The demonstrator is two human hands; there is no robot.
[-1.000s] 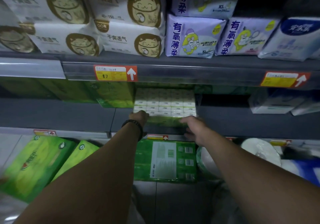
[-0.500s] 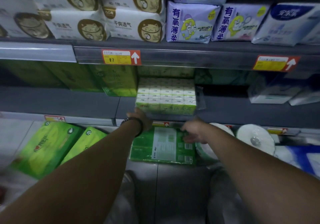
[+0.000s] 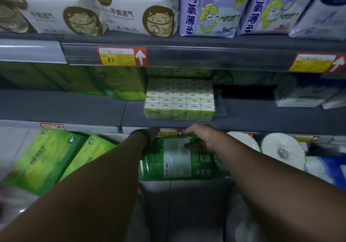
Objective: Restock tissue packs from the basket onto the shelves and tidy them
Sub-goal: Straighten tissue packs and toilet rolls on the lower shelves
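Green plastic-wrapped tissue pack (image 3: 179,159) lying on the bottom shelf, white label panel up, long axis running 9 to 3 o'clock. Right hand (image 3: 201,138) on its top face at the far right part, fingers loosely spread and resting flat, no pinch visible. Left hand (image 3: 149,135) at the pack's far-left corner, mostly tucked under the shelf lip; cannot tell whether curled or spread, black wristband (image 3: 139,134) showing. Pack directly below both hands, each hand about equally near, right one clearly touching.

At 12 o'clock above, multipack of small white-green packs (image 3: 179,99) sitting upright on the middle shelf (image 3: 74,108), just behind its front edge. Open dark gap at 2 o'clock on that shelf, beside the multipack. Bare shelf front at 10 o'clock too.

Tight neighbours below: light green packs (image 3: 46,157) tilted at 9 o'clock, paper rolls (image 3: 280,150) at 3 o'clock just beside the pack. Probably squaring or pulling the green pack; free room mainly toward 6 o'clock, shelf lip limiting lift. Basket not seen.
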